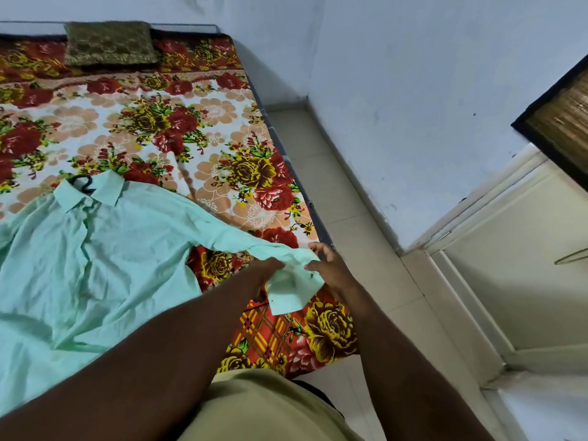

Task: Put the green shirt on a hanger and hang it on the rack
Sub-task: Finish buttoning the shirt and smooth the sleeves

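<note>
Bedroom corner, pale blue wall [413, 90] and tiled floor [343, 218] running along the right of a bed [273, 128]. Floral bedsheet [206, 122] is covering the bed, and a dark patterned cushion [109, 43] is sitting at the far end.

Green shirt [105, 265] is lying flat on the sheet, front up, collar pointing to the far end and body spreading off the left edge of view. Black hanger [83, 184] is showing only as a hook poking out at the collar; the rest is hidden inside the shirt.

One sleeve [229, 237] is stretching out to the right toward the near bed edge, and both hands are working at its end. Left hand [265, 270] is reaching in from the lower left and touching the sleeve, its fingers tucked behind the cloth, so I cannot tell whether it is gripping. Right hand [332, 267] is pinching the edge of the cuff [289, 294] with thumb and a finger, the other fingers spreading loosely above. Cuff end is hanging down between the two hands, lifted off the sheet.

White panelled door [509, 265] is standing at the right. Person's beige clothing [264, 409] is filling the bottom centre.
</note>
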